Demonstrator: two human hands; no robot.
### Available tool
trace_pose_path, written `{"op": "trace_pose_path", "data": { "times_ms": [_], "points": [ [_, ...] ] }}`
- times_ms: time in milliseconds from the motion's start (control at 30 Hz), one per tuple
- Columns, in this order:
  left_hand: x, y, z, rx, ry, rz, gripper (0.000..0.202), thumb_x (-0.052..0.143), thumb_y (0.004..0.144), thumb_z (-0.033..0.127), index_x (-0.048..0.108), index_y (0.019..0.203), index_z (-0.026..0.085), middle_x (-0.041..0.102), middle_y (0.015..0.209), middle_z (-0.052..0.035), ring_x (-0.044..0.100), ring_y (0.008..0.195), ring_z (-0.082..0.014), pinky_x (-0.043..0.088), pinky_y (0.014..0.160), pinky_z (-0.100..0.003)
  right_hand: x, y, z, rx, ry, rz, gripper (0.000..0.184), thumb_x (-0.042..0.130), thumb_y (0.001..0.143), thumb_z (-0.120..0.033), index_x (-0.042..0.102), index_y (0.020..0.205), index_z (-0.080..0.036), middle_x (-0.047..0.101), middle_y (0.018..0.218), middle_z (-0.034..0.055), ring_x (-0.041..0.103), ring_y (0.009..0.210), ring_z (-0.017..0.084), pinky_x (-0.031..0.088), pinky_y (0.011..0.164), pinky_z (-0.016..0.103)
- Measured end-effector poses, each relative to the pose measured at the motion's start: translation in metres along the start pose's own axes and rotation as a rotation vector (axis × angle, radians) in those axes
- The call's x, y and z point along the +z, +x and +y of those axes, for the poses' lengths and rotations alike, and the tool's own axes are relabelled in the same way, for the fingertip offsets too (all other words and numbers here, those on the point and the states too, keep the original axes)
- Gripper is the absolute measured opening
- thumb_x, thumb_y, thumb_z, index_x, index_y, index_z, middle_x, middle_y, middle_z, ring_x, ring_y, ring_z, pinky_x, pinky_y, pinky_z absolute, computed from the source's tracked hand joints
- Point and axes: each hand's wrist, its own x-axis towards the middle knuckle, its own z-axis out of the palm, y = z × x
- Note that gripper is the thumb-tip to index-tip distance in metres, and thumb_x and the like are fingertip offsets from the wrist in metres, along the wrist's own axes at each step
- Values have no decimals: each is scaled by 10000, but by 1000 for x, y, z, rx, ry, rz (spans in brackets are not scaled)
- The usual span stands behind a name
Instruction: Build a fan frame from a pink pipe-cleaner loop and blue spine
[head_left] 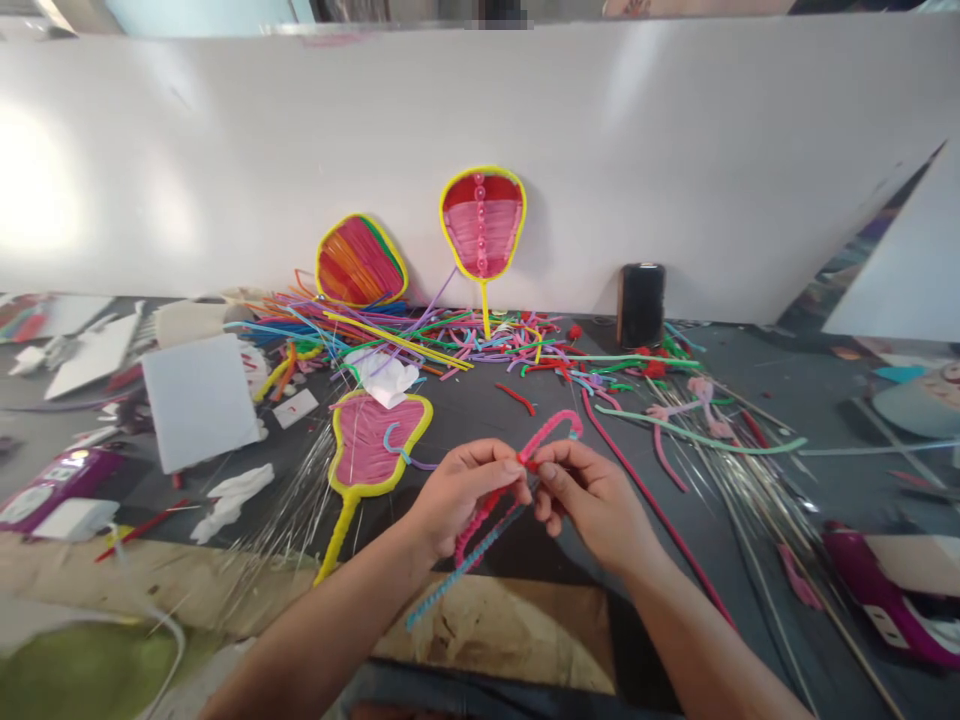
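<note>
Both hands meet over the dark table's front, fingertips close together on a bundle of bent pipe cleaners in pink, red and light blue. My left hand pinches the bundle between thumb and fingers. From the other side, my right hand grips it at a small red part. A pink loop rises above the fingers, while another pink bend and a light blue pipe cleaner hang below the left fingers. Just left lies a pink fan-shaped piece with a yellow rim, a curled blue-purple pipe cleaner on it.
A pile of coloured pipe cleaners spreads along the white board. Two more yellow-rimmed pieces lean there, near a phone. Thin wires lie right; purple power strips sit on both sides.
</note>
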Motion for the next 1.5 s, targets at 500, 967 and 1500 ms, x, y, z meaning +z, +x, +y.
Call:
{"op": "trace_pose_path", "data": {
  "times_ms": [500, 967, 1500],
  "points": [
    [-1, 3, -4, 56, 267, 28, 244, 719, 711, 328, 599, 621, 136, 623, 566, -4, 529, 561, -86, 373, 614, -209, -9, 3, -28, -966, -1098, 175, 184, 573, 838, -51, 568, 873, -232, 738, 883, -3, 563, 996, 223, 350, 910, 433],
    [3, -3, -9, 179, 552, 14, 297, 649, 767, 419, 635, 711, 128, 638, 655, -19, 520, 638, -110, 378, 653, -233, -3, 17, -74, -363, -1165, -77, 116, 578, 761, -135, 623, 680, -204, 641, 671, -4, 573, 708, 161, 370, 772, 331],
    [11, -2, 7, 102, 404, 90, 306, 672, 748, 434, 629, 693, 136, 651, 605, -19, 513, 544, -89, 351, 581, -208, -20, -6, -55, -339, -643, 146, 183, 516, 891, -331, 619, 827, -194, 586, 655, -4, 511, 555, 122, 398, 513, 247]
  ]
}}
